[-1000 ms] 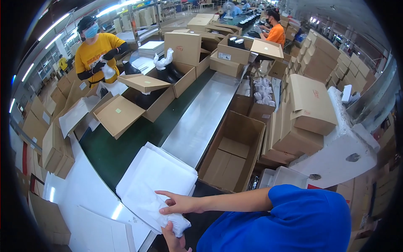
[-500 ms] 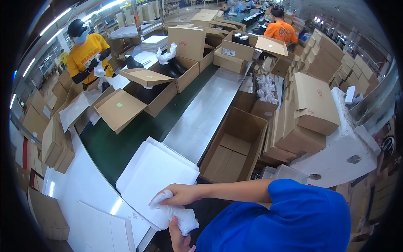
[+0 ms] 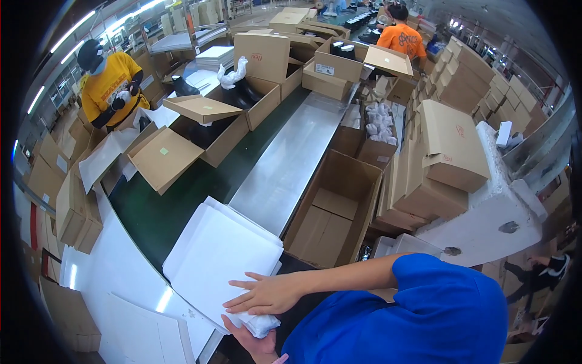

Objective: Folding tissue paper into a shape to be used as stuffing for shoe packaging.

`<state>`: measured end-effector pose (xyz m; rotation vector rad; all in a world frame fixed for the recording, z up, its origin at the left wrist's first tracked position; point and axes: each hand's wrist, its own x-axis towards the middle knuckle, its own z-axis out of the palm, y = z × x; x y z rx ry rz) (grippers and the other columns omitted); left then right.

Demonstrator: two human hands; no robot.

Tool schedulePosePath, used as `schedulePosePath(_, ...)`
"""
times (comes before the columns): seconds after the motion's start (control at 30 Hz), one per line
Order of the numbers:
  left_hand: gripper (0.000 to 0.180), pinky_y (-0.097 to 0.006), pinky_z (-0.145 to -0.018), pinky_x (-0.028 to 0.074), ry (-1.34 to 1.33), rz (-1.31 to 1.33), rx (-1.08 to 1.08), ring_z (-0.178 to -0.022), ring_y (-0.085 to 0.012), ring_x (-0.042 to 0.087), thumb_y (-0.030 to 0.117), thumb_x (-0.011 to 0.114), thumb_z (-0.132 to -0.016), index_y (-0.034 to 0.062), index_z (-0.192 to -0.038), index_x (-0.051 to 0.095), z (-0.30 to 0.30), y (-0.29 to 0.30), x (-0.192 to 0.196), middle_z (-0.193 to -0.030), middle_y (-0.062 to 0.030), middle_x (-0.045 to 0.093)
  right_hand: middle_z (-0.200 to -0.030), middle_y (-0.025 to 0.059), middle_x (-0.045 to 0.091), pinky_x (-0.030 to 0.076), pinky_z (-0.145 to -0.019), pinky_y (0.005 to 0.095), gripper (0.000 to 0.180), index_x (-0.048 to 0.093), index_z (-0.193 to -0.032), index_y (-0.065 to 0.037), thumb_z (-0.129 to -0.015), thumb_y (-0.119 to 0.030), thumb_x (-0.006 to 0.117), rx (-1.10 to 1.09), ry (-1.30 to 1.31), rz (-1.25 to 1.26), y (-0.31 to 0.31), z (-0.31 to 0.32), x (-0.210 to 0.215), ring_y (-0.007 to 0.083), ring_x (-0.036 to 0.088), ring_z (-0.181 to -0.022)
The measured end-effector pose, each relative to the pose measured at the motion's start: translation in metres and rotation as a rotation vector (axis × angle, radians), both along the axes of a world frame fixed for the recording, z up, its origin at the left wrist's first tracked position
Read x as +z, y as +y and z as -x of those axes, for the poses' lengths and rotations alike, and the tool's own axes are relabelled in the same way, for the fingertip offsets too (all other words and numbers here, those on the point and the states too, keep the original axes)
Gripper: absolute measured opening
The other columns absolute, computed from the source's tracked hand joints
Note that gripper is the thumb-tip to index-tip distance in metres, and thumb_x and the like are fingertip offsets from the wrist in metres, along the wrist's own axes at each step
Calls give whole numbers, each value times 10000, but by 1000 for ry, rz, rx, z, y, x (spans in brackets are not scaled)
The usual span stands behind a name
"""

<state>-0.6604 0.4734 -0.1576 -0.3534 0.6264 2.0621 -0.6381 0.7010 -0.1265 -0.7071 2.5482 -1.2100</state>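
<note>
A crumpled white tissue-paper wad (image 3: 262, 326) lies at the lower corner of a stack of white paper sheets (image 3: 215, 255). My left hand (image 3: 257, 344) comes up from the lower edge and grips the wad from below, its thumb side against it. My right hand (image 3: 265, 295) reaches in from the right and lies palm down over the wad and the sheets, fingers spread. Part of the wad is hidden under the right hand. The stack rests across the green conveyor belt (image 3: 145, 212) and its metal side strip (image 3: 282, 164).
Open shoe boxes (image 3: 233, 142) with black boots stand along the belt. A deep open carton (image 3: 330, 209) is right of it, beside a box of white paper wads (image 3: 380, 121). Stacked boxes (image 3: 451, 136) rise at right. Co-workers in yellow (image 3: 111, 85) and orange (image 3: 401, 41) stand farther off.
My right hand has gone from gripping the wad to lying flat over it with fingers spread. The wad has moved down onto the sheets' corner, and my left hand has shifted under it.
</note>
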Motion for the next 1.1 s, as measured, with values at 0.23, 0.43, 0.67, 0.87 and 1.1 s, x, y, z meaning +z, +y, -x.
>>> schedulePosePath(0.23,742,-537,-1217,544,458,430,141,-1485,-369,621,419,590,-1175,13,-1751,359,23,-11,-9,-1686,-217,531,-1930,171,155,171,-1418,595,836,162,-1862,-141,-1206,-533,502,-384,34,361,-40,4,-18,417,108,-1782)
schedulePosePath(0.43,769,-497,-1230,501,823,601,320,-1452,-374,632,445,610,-1184,-17,-1736,338,14,11,2,-1654,-234,555,-1435,82,639,579,-1035,370,809,518,-1661,-85,-1092,-606,763,-384,-1028,1117,-42,-6,-22,180,620,-1225)
schedulePosePath(0.67,646,-481,-1288,456,876,649,99,-1505,-342,603,208,673,-1159,-50,-1701,434,23,-18,9,-1691,-229,561,-1424,82,627,554,-1093,373,598,533,-1577,-124,-1081,-276,831,-519,-633,1048,-8,-8,-10,205,602,-1332)
schedulePosePath(0.87,899,-469,-1235,471,1071,452,-206,-1453,-314,611,308,930,-978,18,-1682,452,25,-55,33,-1599,-208,607,-1488,130,612,527,-1171,419,669,506,-1605,-89,-1030,-172,838,-303,-489,747,-9,-17,-1,270,586,-1402)
schedulePosePath(1.1,893,-468,-1287,446,916,469,-111,-1552,-345,559,265,794,-1103,40,-1811,298,2,-18,69,-1736,-224,522,-1467,187,670,539,-1151,438,631,518,-1594,-38,-1048,-187,797,-292,-550,734,-17,-17,1,295,631,-1400)
